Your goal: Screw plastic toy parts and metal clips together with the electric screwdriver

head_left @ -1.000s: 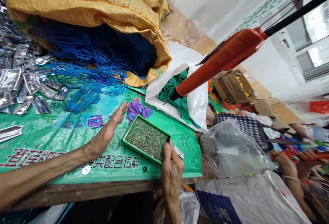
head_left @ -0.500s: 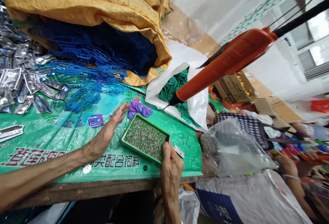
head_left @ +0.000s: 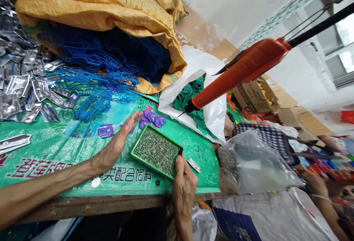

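Note:
A green tray [head_left: 137, 147] full of small metal screws sits on the green printed sheet [head_left: 55, 152] over the table. My left hand [head_left: 117, 143] lies flat and open against the tray's left side, fingers stretched toward several purple plastic pieces [head_left: 151, 118]. My right hand [head_left: 184, 180] is closed on the tray's near right corner, thumb on the rim. An orange electric screwdriver [head_left: 238, 73] hangs on a black cord above the tray, its tip pointing down-left.
A yellow woven sack [head_left: 110, 9] spills blue plastic frames [head_left: 91, 86]. Silver foil packets [head_left: 22, 82] lie at left. A white bag of green parts [head_left: 193, 97], a clear plastic bag [head_left: 249, 160], cardboard boxes [head_left: 253, 95] and another person's hand [head_left: 312, 182] are at right.
The hanging screwdriver has swung slightly. The tray and both hands stay nearly where they were; the view shifted a little.

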### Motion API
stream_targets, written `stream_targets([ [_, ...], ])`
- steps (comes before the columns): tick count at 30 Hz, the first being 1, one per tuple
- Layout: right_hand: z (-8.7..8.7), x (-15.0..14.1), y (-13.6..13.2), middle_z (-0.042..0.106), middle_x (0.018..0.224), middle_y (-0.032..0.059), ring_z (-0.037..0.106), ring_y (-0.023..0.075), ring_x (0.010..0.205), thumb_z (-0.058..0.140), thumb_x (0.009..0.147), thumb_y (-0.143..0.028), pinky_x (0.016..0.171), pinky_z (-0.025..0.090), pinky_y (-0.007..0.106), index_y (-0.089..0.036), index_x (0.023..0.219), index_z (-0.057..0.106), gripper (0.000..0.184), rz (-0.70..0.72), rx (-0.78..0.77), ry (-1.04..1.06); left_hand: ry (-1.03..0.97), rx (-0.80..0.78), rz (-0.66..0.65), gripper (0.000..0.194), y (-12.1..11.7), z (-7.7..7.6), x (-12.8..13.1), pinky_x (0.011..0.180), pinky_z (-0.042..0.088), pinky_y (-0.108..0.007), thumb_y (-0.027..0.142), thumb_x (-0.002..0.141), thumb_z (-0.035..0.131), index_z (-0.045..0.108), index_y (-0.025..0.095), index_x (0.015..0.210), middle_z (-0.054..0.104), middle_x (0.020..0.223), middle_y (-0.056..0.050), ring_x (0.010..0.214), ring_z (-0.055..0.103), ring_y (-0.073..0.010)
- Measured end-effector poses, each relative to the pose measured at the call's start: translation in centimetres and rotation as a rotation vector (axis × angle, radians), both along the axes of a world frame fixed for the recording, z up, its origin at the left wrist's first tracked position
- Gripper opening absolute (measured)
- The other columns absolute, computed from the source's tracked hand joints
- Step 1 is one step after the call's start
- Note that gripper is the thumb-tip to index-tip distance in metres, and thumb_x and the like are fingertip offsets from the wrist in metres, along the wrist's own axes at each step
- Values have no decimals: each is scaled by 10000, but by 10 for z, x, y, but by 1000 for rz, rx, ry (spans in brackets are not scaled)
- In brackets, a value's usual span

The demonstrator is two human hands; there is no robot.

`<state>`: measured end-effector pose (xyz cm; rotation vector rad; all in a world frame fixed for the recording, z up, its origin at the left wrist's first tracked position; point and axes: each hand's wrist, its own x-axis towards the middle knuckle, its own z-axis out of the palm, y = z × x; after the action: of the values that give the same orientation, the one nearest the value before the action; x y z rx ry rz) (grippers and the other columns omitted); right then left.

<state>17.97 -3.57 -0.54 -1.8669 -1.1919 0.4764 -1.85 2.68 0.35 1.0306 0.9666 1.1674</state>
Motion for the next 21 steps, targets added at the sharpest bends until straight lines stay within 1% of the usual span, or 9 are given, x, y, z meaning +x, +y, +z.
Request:
stream_targets([
  [3,2,0,0,684,1343,174,659,332,1237,497,897,-731,980,523,395,-108,1274,722,762,23,-33,51,0,-20,-24,866,0,0,0,1315,114,-461,766,942,366,300,213,1606,323,1682,-54,1578,203,-277],
  [5,3,0,0,710,1307,159,666,324,1220,496,903,-721,973,524,391,-128,1256,737,731,-3,-36,50,-24,-34,4,881,0,0,-1,1313,123,-470,776,941,339,276,213,1615,325,1680,-53,1578,202,-279],
  [7,2,-1,0,711,1300,170,681,328,1185,491,894,-737,948,531,393,-111,1257,735,763,-28,-30,43,-20,-20,13,882,0,-1,-2,1315,115,-461,770,944,341,255,212,1622,309,1687,-49,1579,200,-272],
  [9,1,-1,-1,676,1349,187,684,333,1168,489,885,-751,922,535,394,-85,1298,704,812,5,-41,58,8,-2,-17,861,-1,-3,-2,1318,100,-451,761,945,367,285,224,1614,312,1687,-40,1578,205,-270],
  [11,0,-1,-2,653,1377,190,676,334,1184,487,884,-755,936,527,396,-73,1323,682,834,20,-62,75,7,-7,-22,853,-1,-4,-1,1316,113,-459,763,945,359,307,226,1607,328,1680,-43,1574,217,-278],
  [14,-1,0,-2,681,1337,190,670,334,1197,468,887,-765,969,508,397,-70,1290,705,838,-46,-51,47,-15,-12,16,834,-2,-5,-1,1312,135,-476,756,958,319,294,236,1610,333,1678,-36,1574,217,-277],
  [18,-1,2,-1,697,1316,189,702,318,1133,480,909,-726,887,527,366,-100,1278,719,764,36,-24,15,28,-12,0,808,-2,-4,-1,1319,102,-453,744,957,360,346,242,1591,339,1675,-24,1574,218,-272],
  [19,-1,3,-1,699,1313,192,703,319,1133,481,912,-720,887,528,366,-98,1276,719,759,24,-20,10,17,-18,5,823,-1,-4,-1,1318,108,-453,748,956,351,331,231,1597,335,1677,-33,1574,218,-271],
  [21,0,4,0,701,1303,203,697,331,1151,470,906,-737,902,531,382,-79,1269,719,792,-48,-22,1,-16,-18,33,844,-1,-3,-2,1313,131,-464,757,957,320,290,223,1610,325,1681,-40,1575,218,-267],
])
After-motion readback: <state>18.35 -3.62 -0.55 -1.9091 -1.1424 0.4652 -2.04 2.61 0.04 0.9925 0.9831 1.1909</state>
